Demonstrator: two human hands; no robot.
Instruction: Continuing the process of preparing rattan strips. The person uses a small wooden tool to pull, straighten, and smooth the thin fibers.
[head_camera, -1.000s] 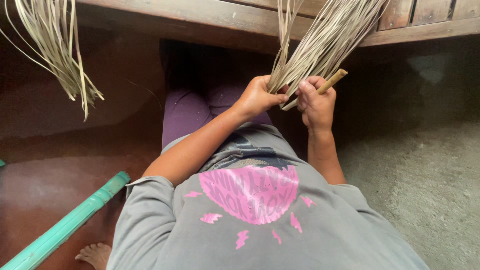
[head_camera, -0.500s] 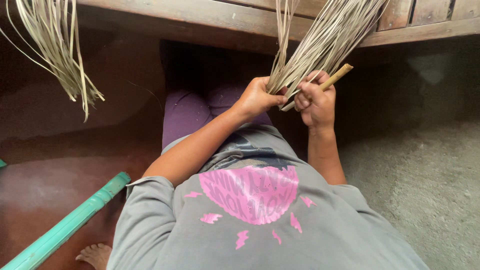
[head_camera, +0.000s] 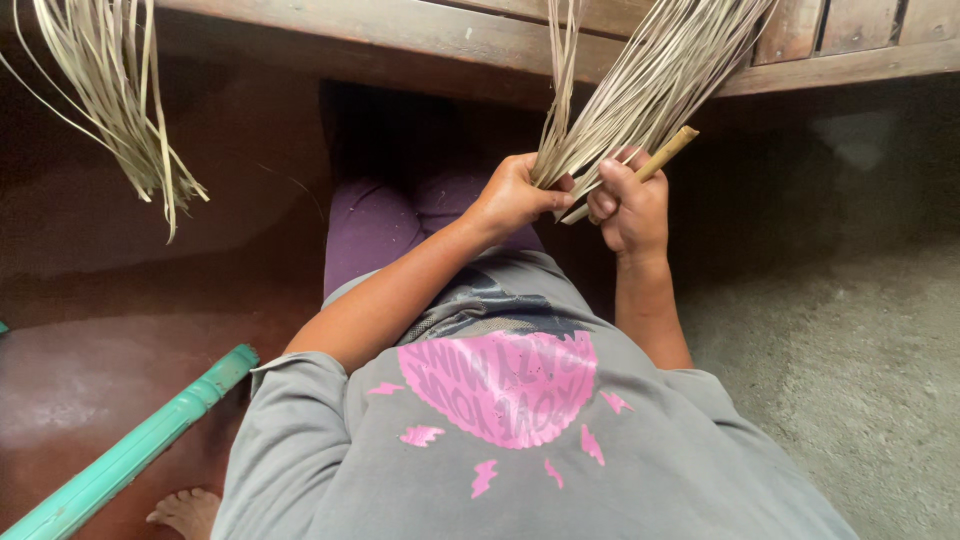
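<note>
- Head view: my left hand (head_camera: 515, 195) is curled shut around the lower end of a bundle of dry strips (head_camera: 640, 85). My fingers wrap the strips from the left and my thumb presses toward my right hand.
- My left forearm runs up from the grey sleeve at the lower left, bent at the elbow, with the wrist held fairly straight.
- My right hand (head_camera: 630, 205) sits just beside the left, nearly touching it, knuckles facing up. Its fingers are closed around a stick (head_camera: 668, 155) and the right edge of the same bundle.
- The stick pokes out above my right fingers and slants up to the right. A pale tip shows between my two hands.
- My right forearm comes almost straight up from the shirt, close to my body.
- From my fingers the strips fan upward and to the right, passing over the wooden bench (head_camera: 420, 30) above my hands.
- Well to the left of my fingers hangs a second bunch of strips (head_camera: 120, 110), loose and touched by neither hand.
- Below my hands are my purple trousers (head_camera: 370, 225). A green pole (head_camera: 130, 455) lies far to the lower left, near my bare foot (head_camera: 185, 510).
</note>
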